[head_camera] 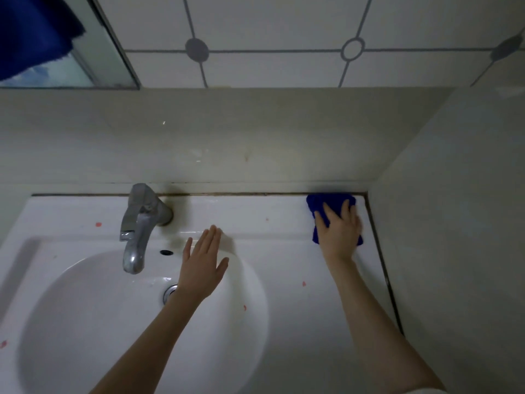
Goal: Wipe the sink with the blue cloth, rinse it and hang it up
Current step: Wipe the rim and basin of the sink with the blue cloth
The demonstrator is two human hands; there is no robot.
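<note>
The sink [284,280] carries a faucet [142,223] and, rear right, the blue cloth [329,201].

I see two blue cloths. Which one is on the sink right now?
The blue cloth at the back right corner of the sink, pressed under the right hand. The other cloth hangs top left by the mirror, untouched.

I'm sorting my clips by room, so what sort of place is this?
Most likely a bathroom: a white ceramic sink with a chrome tap, a tiled wall behind it, and a blue cloth on the sink's back corner.
</note>
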